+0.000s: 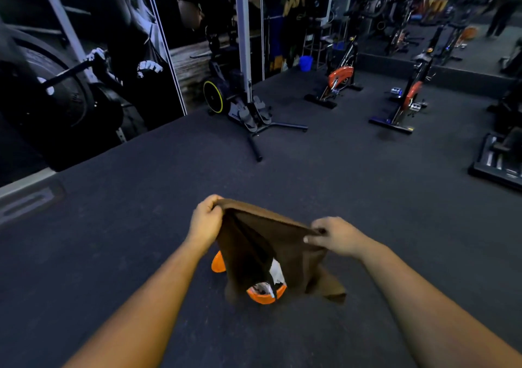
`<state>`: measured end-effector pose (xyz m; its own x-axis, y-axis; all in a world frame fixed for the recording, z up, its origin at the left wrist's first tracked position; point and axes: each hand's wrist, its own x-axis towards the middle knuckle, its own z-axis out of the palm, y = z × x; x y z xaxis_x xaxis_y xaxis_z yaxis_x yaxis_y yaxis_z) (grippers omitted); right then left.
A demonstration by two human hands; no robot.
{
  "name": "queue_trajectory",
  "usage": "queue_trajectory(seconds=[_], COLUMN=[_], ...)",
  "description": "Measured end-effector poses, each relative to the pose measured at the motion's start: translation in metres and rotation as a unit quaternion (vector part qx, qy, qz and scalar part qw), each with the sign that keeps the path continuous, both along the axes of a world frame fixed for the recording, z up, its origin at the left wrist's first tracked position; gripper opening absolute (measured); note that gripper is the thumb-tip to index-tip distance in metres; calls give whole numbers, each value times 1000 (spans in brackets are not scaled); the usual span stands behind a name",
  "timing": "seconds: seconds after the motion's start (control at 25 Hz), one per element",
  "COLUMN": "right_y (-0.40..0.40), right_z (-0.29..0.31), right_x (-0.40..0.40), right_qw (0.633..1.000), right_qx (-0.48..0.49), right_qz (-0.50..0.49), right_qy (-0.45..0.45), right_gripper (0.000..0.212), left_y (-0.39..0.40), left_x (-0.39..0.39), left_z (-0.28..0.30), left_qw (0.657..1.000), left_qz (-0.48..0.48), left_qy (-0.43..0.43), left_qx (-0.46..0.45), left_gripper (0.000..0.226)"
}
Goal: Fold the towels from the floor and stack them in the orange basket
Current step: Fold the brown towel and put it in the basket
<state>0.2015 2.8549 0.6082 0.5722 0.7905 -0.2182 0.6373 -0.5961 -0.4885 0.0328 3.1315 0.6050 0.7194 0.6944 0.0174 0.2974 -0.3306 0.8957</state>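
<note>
A brown towel hangs in the air between my two hands. My left hand grips its upper left corner, and my right hand pinches the upper right edge. The cloth drapes down in folds over the orange basket, which stands on the floor right below and is mostly hidden. Part of the basket's rim shows at the towel's lower edge, with something white inside.
Dark rubber gym floor stretches all around. A rowing machine stands ahead, spin bikes farther right, a black rack at the right edge, and a wall mural on the left.
</note>
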Motion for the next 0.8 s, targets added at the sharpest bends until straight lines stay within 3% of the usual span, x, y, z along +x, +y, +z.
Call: queue_trajectory(seconds=[0.04,0.08,0.12,0.16,0.2,0.24,0.32,0.36,0.4,0.44,0.48,0.56,0.64,0.72,0.8], right_y=[-4,-5,-1,6,14,25,42,46,48,46,42,30,20,19,20], right_z=[0,2,9,20,30,38,45,48,49,45,42,26,7,-12,-25], right_x=[-2,-5,-11,-19,-28,-35,-43,-44,-44,-43,-44,-45,-52,-60,-68], right_qw=[989,956,917,893,891,905,946,960,965,963,953,913,905,932,923], right_qx=[117,229,304,340,353,351,304,269,253,258,283,365,363,311,325], right_qz=[-59,-120,-156,-163,-148,-123,-74,-63,-63,-82,-109,-155,-114,-25,-38], right_qy=[67,139,204,244,245,206,91,32,-3,-15,-4,94,192,185,202], right_gripper=[34,30,26,23,20,17,14,16,19,22,25,31,36,24,14], left_y=[3,3,-2,-10,-21,-33,-61,-69,-74,-74,-75,-70,-67,-69,-66], left_x=[-2,-5,-8,-11,-10,-5,9,18,26,32,35,35,37,34,33], left_z=[1,3,4,3,2,5,17,20,27,34,39,44,49,57,53], left_qw=[998,980,932,864,820,823,904,920,932,936,935,942,967,975,985], left_qz=[-19,-65,-127,-186,-236,-290,-366,-368,-347,-322,-292,-245,-230,-212,-165], left_qy=[59,163,286,379,401,358,172,102,62,55,72,67,-15,-68,-50], left_qx=[28,92,181,275,332,331,141,89,79,130,187,218,107,-1,-12], left_gripper=[28,17,12,26,42,61,92,88,69,41,18,13,14,12,10])
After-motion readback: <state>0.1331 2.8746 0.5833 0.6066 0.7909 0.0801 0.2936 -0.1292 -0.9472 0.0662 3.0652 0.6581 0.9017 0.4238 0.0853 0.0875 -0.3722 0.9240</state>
